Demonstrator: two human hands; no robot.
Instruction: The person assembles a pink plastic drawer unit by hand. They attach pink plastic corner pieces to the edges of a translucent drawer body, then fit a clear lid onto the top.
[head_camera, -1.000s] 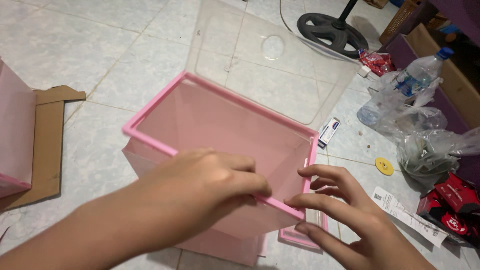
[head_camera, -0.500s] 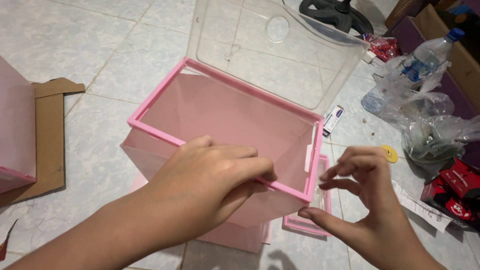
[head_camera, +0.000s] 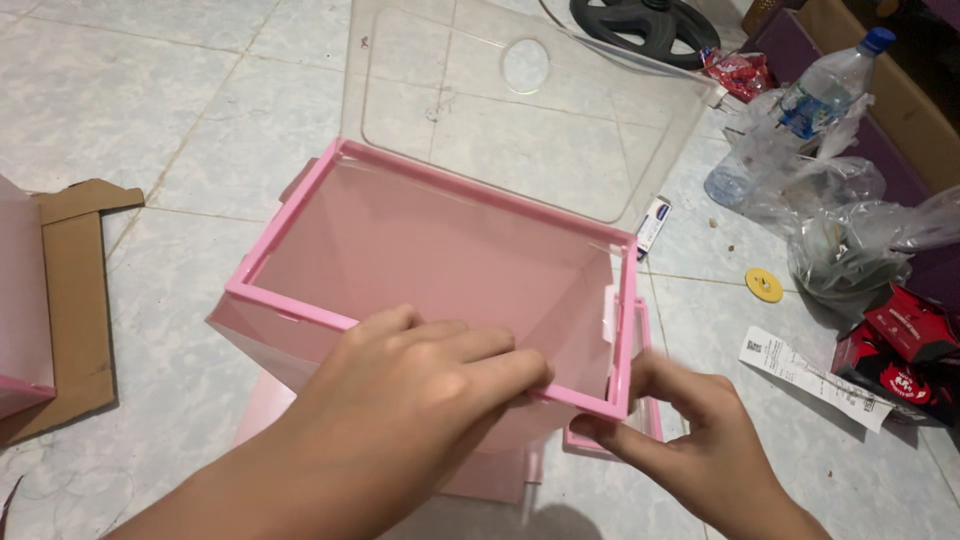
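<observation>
Your left hand (head_camera: 420, 385) is clamped over the near rim of the pink-framed box (head_camera: 440, 250) on the tiled floor (head_camera: 120, 100), steadying it; your right hand (head_camera: 690, 435) pinches its near right corner.

A plastic water bottle (head_camera: 826, 88), crumpled clear bags (head_camera: 850, 230), a paper receipt (head_camera: 812, 377) and brown cardboard (head_camera: 75, 300) lie on the tiled floor (head_camera: 120, 100).

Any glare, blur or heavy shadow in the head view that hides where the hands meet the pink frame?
Head view: sharp, evenly lit. Soft sheen on the clear lid, no blinding glare. Left hand covers part of the pink frame; right hand at its near right corner. Faint shadow on the floor below.
</observation>
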